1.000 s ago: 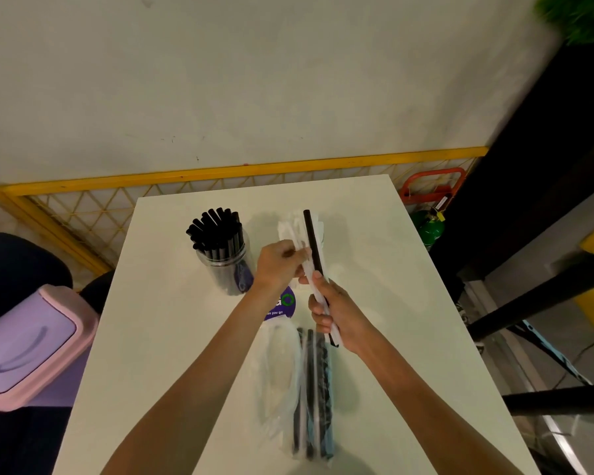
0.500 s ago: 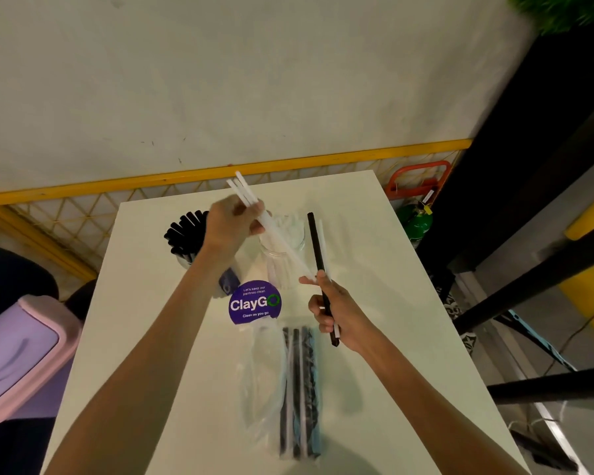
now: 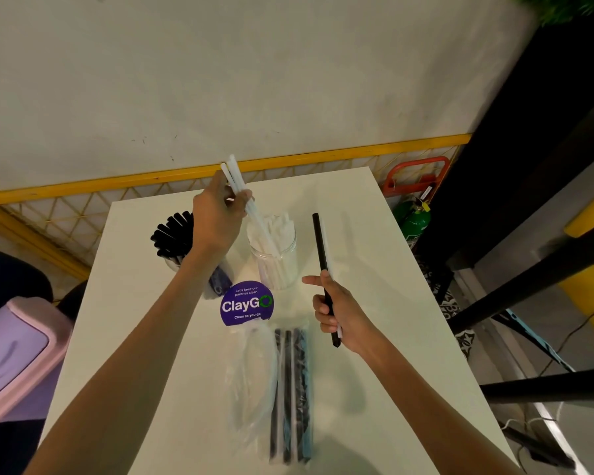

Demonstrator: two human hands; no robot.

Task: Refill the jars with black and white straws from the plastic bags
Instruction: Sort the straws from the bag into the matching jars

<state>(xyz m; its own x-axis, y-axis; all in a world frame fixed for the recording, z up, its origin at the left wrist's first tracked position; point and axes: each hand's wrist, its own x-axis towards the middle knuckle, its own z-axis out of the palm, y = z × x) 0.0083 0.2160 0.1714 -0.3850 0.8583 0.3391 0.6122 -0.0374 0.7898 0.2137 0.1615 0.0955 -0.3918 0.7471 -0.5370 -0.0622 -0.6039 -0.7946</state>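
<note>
White straws (image 3: pixel 235 181): small bundle pinched in left grip (image 3: pixel 216 221), tilted, lower ends already inside the mouth of the clear jar (image 3: pixel 275 265) at the far middle of the bench (image 3: pixel 374 241). Black straw (image 3: pixel 320 248): clenched upright in right grip (image 3: pixel 336 313), index finger extended, apparently with one white straw behind it. Hovers right of the clear jar, well apart from the black-straw jar (image 3: pixel 170 241) at far left.

Probable faults from here:

- Jamming: clear jar well stocked with standing straws. Angled entry likely to butt against seated ends, buckling the bundle or lifting neighbours out.
- Tipping: light jar, sideways load from the tilted bundle. Risks sliding or toppling toward the purple sticker (image 3: pixel 247 305).
- Scatter: on early release, tends to fan upper ends over the rim onto the bench.
- Mis-sorting: mixed pair in right grip. Risks seating black among white.
- Collision: black-straw jar partly behind the left forearm, easily knocked on withdrawal.
- Sweep: bag of black straws (image 3: pixel 292 389) between the forearms, liable to be dragged.
</note>
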